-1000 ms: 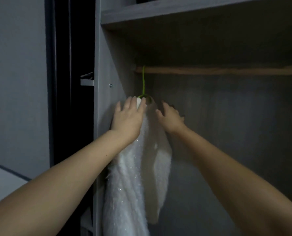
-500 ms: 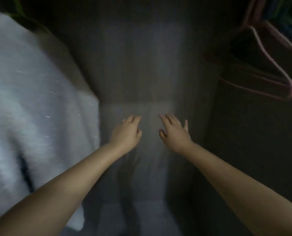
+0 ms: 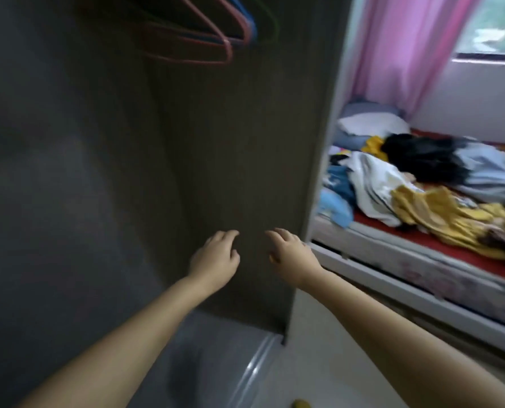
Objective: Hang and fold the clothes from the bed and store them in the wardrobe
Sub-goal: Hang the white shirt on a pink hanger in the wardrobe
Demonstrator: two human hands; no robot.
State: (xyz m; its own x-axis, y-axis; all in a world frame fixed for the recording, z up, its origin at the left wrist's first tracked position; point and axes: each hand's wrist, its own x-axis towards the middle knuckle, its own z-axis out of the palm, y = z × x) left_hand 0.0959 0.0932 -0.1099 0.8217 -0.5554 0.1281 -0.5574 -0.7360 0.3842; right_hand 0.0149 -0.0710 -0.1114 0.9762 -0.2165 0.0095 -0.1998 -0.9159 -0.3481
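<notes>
My left hand (image 3: 215, 256) and my right hand (image 3: 292, 254) are stretched out side by side in front of the dark wardrobe side panel (image 3: 230, 160), both empty with loosely curled fingers. Empty pink, blue and green hangers (image 3: 215, 30) hang at the top of the wardrobe. On the bed (image 3: 422, 260) at the right lies a pile of clothes: a yellow garment (image 3: 451, 219), a white striped one (image 3: 372, 184), a black one (image 3: 419, 157) and blue ones (image 3: 336, 198). The white fluffy garment is out of view.
A pink curtain (image 3: 407, 48) and a window (image 3: 498, 25) are above the bed. A white pillow (image 3: 372, 123) lies at the head of the bed. The wardrobe's front edge (image 3: 319, 178) stands between the hands and the bed. A small yellow thing (image 3: 301, 404) lies on the floor.
Both hands let go of the white garment on its green hanger and dropped lower. The view swung right, from the wardrobe's left side to its right edge and the bed.
</notes>
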